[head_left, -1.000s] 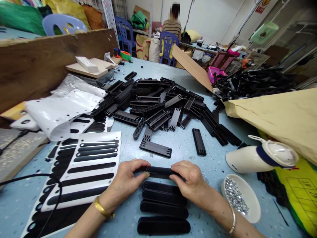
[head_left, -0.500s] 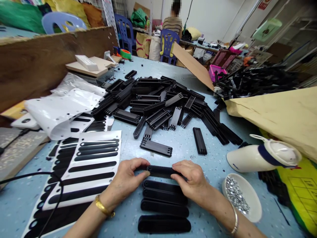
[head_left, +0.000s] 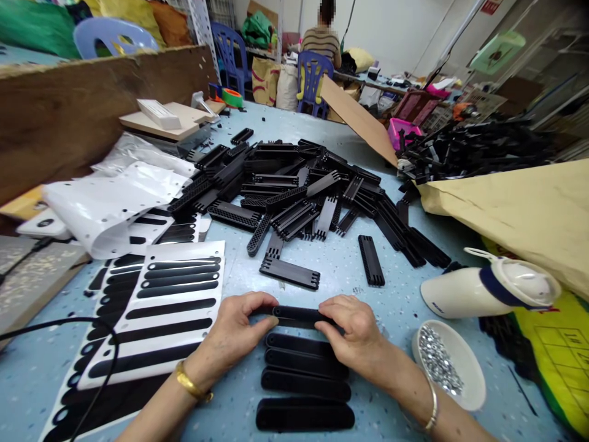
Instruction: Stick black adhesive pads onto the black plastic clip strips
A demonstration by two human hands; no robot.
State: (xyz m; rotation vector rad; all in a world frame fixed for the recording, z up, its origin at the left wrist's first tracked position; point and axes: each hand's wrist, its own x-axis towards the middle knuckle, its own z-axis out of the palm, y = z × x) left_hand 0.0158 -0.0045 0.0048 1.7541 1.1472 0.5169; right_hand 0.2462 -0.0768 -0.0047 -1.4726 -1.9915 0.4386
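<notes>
Between my two hands lies a long black plastic strip-shaped piece (head_left: 297,314) with rounded ends. My left hand (head_left: 246,322) pinches its left end between thumb and fingers. At the opposite end, my right hand (head_left: 350,325) grips it the same way, covering that tip. Several similar black pieces (head_left: 306,382) are lined up below it, toward me. To the left is a white backing sheet (head_left: 177,307) with black rounded strips on it. Beyond my hands, a loose heap of black slotted pieces (head_left: 289,202) spreads over the blue table (head_left: 248,279).
At right, a white bowl (head_left: 473,374) holds small shiny metal parts, beside a white bottle (head_left: 460,293) lying on its side. A black cable (head_left: 115,350) crosses the sheets at left. Brown cardboard (head_left: 354,120) leans at the back, and a person (head_left: 317,42) sits beyond.
Both hands keep hold of the same black piece, with barely any movement. The whole view has shifted very slightly.
</notes>
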